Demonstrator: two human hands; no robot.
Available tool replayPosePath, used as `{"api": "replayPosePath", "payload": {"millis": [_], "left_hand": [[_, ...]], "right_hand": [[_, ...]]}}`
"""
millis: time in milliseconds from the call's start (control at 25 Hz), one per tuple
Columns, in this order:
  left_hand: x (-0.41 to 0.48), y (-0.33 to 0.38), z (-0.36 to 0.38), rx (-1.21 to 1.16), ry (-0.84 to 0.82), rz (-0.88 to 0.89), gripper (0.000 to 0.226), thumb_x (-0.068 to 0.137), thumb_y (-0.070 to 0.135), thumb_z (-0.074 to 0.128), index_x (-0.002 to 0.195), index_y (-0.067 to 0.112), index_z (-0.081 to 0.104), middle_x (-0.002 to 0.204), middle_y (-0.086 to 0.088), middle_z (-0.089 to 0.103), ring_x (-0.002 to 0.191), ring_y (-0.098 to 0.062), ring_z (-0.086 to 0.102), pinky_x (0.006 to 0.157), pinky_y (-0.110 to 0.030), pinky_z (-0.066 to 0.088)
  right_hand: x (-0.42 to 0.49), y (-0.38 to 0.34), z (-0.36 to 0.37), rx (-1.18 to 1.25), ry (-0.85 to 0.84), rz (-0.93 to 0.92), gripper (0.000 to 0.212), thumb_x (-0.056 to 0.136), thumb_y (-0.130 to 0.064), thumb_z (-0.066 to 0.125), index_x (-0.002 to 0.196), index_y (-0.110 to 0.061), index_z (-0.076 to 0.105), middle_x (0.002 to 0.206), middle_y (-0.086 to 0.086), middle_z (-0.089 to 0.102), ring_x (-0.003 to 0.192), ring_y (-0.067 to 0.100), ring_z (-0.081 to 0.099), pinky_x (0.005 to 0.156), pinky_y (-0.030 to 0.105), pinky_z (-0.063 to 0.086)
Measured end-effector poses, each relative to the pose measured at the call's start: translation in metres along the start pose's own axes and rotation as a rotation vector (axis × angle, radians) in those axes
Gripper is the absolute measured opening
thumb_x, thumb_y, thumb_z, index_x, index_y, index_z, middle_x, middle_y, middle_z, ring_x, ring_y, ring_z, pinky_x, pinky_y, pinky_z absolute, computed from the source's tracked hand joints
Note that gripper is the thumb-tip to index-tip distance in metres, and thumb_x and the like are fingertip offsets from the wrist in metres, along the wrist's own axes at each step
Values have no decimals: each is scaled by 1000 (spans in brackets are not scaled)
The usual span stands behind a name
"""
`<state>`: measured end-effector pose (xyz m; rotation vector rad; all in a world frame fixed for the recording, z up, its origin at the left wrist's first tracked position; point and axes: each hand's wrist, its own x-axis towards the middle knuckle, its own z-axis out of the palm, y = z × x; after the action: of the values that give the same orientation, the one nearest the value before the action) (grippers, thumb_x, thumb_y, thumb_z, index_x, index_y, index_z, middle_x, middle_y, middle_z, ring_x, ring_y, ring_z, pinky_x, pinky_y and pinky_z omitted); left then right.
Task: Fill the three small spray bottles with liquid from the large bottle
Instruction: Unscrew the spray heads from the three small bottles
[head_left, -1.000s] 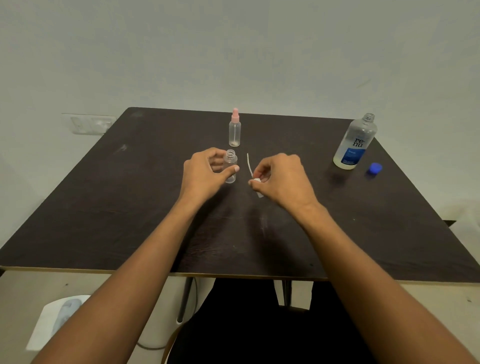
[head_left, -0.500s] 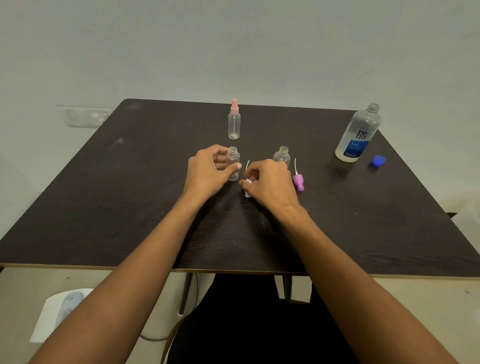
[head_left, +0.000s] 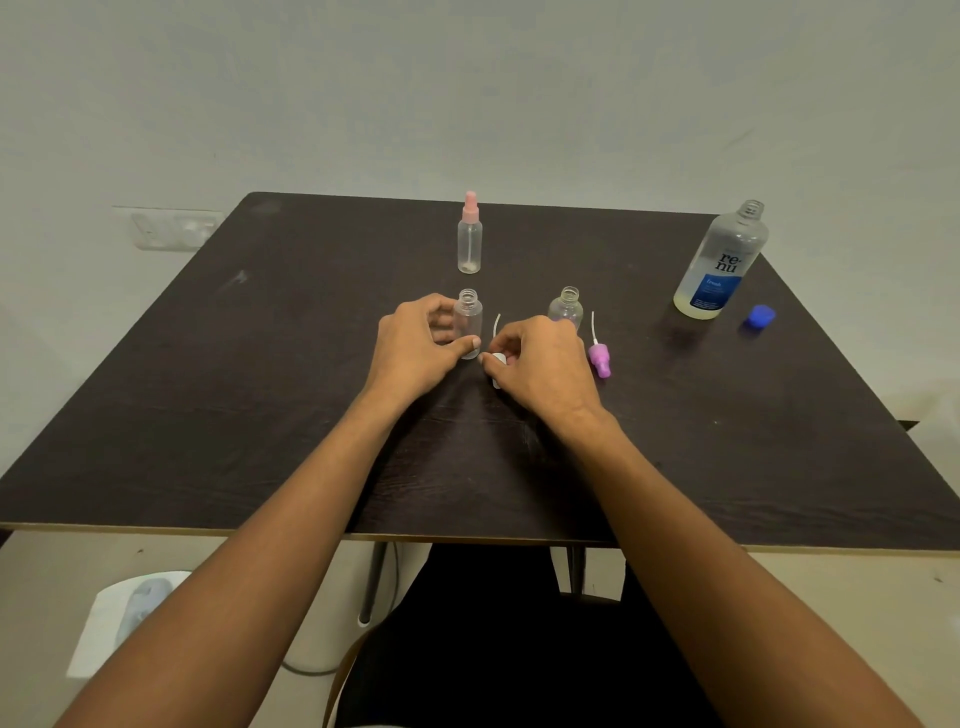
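My left hand (head_left: 415, 348) grips a small clear spray bottle (head_left: 468, 322) that stands uncapped on the dark table (head_left: 260, 389). My right hand (head_left: 540, 364) holds a white spray top (head_left: 497, 364) low at the table, its thin tube pointing up beside that bottle. A second uncapped small bottle (head_left: 566, 307) stands just behind my right hand, its purple spray top (head_left: 599, 358) lying to the right. A third small bottle with a pink top (head_left: 469, 236) stands farther back. The large open bottle (head_left: 722, 265) with a blue label stands at the far right.
A blue cap (head_left: 759, 316) lies on the table right of the large bottle. A wall socket plate (head_left: 171, 228) is behind the table's left corner. A white object (head_left: 124, 618) lies on the floor at lower left.
My right hand moved left and down toward the table with the white spray top, uncovering the second bottle and the purple top. My left hand stayed on its bottle.
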<state>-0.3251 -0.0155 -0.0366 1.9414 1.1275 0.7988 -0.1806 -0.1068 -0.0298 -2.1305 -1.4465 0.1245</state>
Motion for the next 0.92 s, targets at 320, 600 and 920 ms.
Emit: {"api": "replayPosePath", "payload": {"millis": [320,600,920], "left_hand": [[0,1,-1,7,-15,-5,45,81,22,90,122,24,71,110,10,77,91,8,71,76,-5,50],[-2,4,-9,6,-7,7,53,80,23,91,128,21,69,119,7,76,105,-2,72,92,-20,58],[-36,23,-57,-90,112,201,52,87,27,85,135,26,65,129,15,71,117,4,67,101,-19,54]], "right_hand": [[1,0,1,4,-21,5,25,89,-40,81,107,-24,81,89,-5,77,80,5,66,71,19,51],[-7,-4,-11,3,1,-23,31,89,-43,81,112,-23,79,94,-5,77,89,8,70,84,28,60],[-36,-4,-95,261,144,-141,31,91,-46,77,117,-29,77,102,-16,74,92,-11,68,76,-6,44]]}}
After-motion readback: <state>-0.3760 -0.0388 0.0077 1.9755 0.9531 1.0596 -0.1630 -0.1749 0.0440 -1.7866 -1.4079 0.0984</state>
